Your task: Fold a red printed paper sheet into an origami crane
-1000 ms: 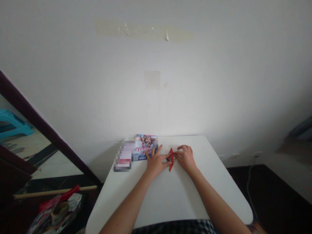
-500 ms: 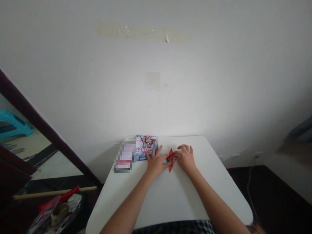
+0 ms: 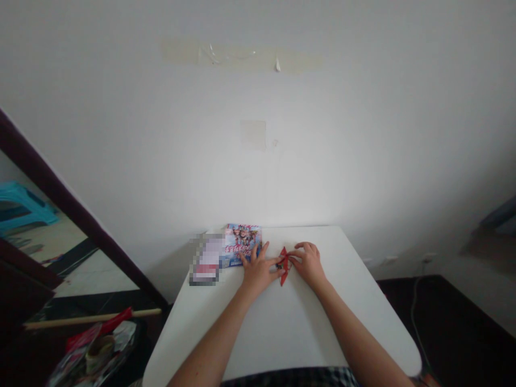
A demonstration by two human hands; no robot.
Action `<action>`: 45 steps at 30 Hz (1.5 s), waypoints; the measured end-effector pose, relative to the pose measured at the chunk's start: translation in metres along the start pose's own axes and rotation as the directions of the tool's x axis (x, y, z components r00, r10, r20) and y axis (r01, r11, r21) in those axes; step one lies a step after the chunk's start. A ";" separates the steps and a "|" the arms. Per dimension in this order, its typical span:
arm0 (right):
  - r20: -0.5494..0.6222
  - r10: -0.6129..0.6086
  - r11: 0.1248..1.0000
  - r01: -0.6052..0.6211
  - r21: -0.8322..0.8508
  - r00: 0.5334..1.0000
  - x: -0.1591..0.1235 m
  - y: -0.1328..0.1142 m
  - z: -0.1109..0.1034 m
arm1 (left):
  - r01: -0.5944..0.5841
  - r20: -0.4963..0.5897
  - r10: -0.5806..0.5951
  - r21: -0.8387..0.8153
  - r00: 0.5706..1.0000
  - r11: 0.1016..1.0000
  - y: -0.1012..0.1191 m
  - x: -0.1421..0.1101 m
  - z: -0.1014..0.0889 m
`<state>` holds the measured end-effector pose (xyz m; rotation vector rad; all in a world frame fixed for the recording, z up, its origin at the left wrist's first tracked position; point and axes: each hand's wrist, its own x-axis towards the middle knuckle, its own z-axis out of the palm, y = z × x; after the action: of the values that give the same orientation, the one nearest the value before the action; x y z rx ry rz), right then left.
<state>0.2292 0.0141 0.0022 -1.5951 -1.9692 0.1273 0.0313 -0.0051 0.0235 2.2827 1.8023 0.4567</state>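
A small red piece of folded paper [image 3: 284, 273], pointed at its near and far ends, lies between my hands on the white table [image 3: 278, 333]. Some dark and pale print shows along its sides. The thumb and index finger of my left hand [image 3: 257, 274] hold its left side, while the other fingers spread toward a printed colour booklet [image 3: 237, 244]. From the right, my right hand [image 3: 309, 264] pinches the paper near its middle with the fingertips. My fingers partly cover it, so its exact folds cannot be made out.
Left of the booklet lies a phone-like thing [image 3: 207, 263], blurred by pixels. A pale wall [image 3: 322, 134] rises behind the table. On the floor at lower left is a cluttered container [image 3: 100, 349]; a blue plastic stool [image 3: 28, 204] appears at far left.
Both hands stay on the red paper, with only a slight shift of my right fingers on it. The whole view has moved a little.
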 end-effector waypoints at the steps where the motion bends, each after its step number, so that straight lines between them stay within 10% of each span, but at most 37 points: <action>1: 0.002 0.007 1.000 -0.007 -0.002 1.000 0.000 0.000 0.000 | -0.003 -0.003 0.003 0.011 1.000 1.000 0.001 0.000 -0.001; 45: 0.151 0.213 0.966 -0.185 -0.178 0.965 0.008 -0.009 -0.002 | -0.002 0.040 0.002 0.011 0.999 1.000 -0.001 0.001 -0.002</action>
<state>0.2216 0.0179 0.0108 -1.9463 -1.9826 0.1917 0.0300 -0.0039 0.0251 2.2845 1.7881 0.3989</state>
